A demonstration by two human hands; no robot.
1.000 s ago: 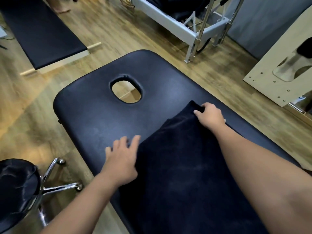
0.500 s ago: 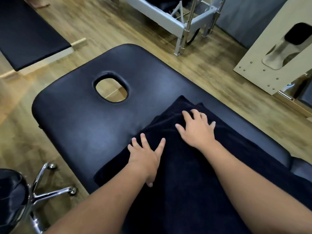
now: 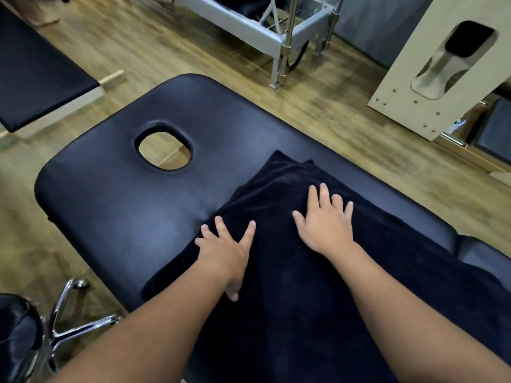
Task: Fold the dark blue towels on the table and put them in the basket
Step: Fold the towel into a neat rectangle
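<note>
Towel (image 3: 290, 299), near end cut off, lies under both flat hands (image 3: 276, 239).

Wood-plank floor (image 3: 326, 111). Grey metal frame (image 3: 265, 26) at rear, pale studded panel (image 3: 414, 87) right, dark padded bench (image 3: 36, 76) left, chrome-legged stool (image 3: 69, 322) btm left.

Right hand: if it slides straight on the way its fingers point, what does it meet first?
The right hand lies flat on the towel, fingers pointing up-frame. It would probably first reach the towel's far folded edge, then bare table padding. Nothing else shows in that line.
</note>
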